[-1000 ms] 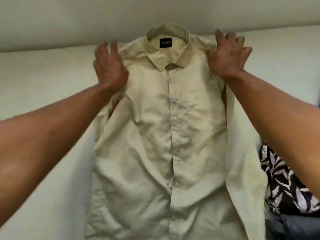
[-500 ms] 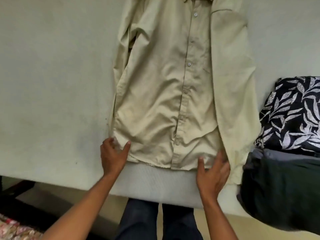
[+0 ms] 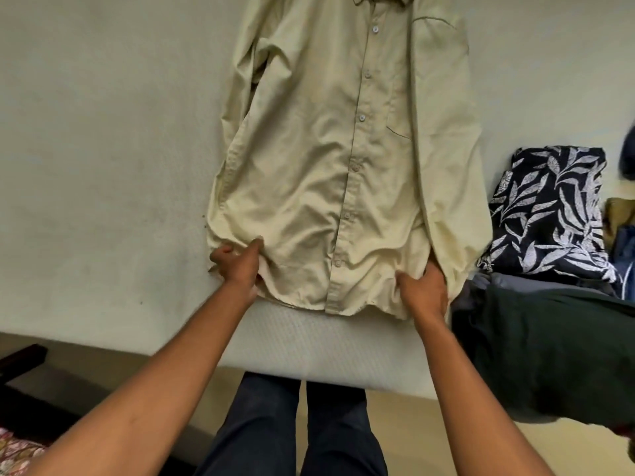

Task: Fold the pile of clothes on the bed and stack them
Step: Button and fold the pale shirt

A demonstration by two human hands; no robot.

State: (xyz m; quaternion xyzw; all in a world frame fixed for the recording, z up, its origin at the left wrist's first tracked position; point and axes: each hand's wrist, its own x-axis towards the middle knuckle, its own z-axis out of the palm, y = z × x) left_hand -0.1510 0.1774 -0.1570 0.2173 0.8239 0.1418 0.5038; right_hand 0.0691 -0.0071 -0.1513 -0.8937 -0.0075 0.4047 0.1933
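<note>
A beige button-up shirt [image 3: 326, 159] lies face up on the pale bed [image 3: 103, 149], collar far from me, hem near the front edge. Both sleeves are folded in along its sides. My left hand [image 3: 238, 264] pinches the hem's left corner, with the cloth bunched between thumb and fingers. My right hand [image 3: 422, 290] grips the hem's right corner beside the folded right sleeve. A pile of clothes sits to the right: a navy leaf-print garment [image 3: 549, 214] on top and a dark green one [image 3: 549, 352] hanging over the bed edge.
Grey cloth [image 3: 494, 281] shows between the two piled garments, and blue and tan items [image 3: 622, 231] lie at the far right. My legs in dark trousers [image 3: 295, 427] stand against the bed's front edge. A patterned rug [image 3: 17, 451] lies on the floor at lower left.
My hands came down from the shirt's shoulders to its hem. Half a second ago they lay flat on the hem corners; now both have closed on the cloth and bunched it.
</note>
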